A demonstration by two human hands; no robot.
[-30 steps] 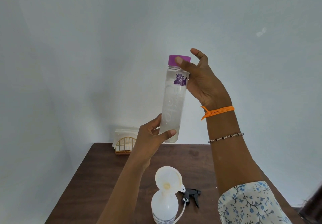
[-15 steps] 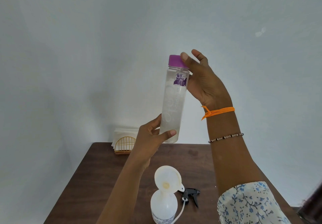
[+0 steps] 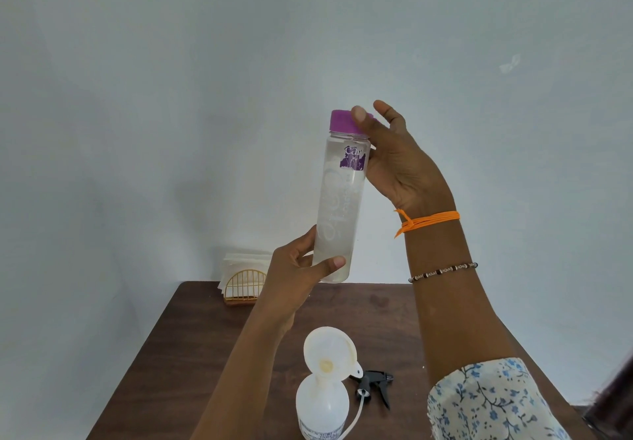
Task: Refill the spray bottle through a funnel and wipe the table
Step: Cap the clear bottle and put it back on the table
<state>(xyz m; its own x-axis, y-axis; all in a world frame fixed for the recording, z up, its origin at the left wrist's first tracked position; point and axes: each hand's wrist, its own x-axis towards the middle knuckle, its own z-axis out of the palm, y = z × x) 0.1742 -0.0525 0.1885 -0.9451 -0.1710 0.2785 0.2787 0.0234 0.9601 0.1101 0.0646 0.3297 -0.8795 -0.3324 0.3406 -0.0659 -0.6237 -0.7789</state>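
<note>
A tall clear water bottle [image 3: 339, 206] with a purple cap [image 3: 342, 121] is held upright in the air, well above the table. My left hand [image 3: 294, 275] grips its bottom end. My right hand [image 3: 390, 158] holds the purple cap between thumb and fingers. Below, near the table's front, stands the white spray bottle [image 3: 322, 405] with a white funnel [image 3: 330, 357] set in its neck. Its black trigger head [image 3: 375, 384] lies on the table just to the right, with its tube curving beside the bottle.
The brown wooden table [image 3: 191, 336] stands against a white wall. A gold wire holder with white napkins [image 3: 245, 278] sits at the table's back left corner. A dark object shows at the far right edge.
My right thumb has shifted across the purple cap, back toward its front, as the hand turns on it. The bottle and my left hand have stayed where they were.
</note>
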